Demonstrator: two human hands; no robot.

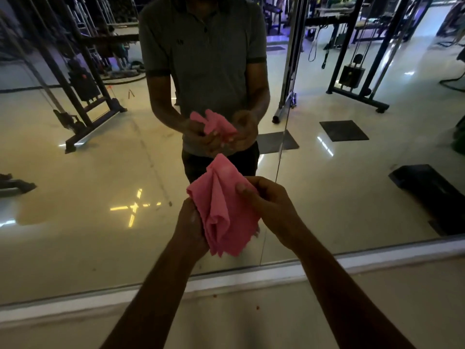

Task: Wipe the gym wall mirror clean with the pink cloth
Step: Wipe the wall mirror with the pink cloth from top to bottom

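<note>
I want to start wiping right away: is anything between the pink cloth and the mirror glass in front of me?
Nothing visible is. The pink cloth is bunched between the left hand and right hand, held in front of the mirror with only open air between them. The gym machines seen there are reflections, not obstacles.

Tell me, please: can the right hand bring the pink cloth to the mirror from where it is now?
Probably yes. The right hand and left hand hold the pink cloth just before the mirror, with nothing visible between them.
</note>
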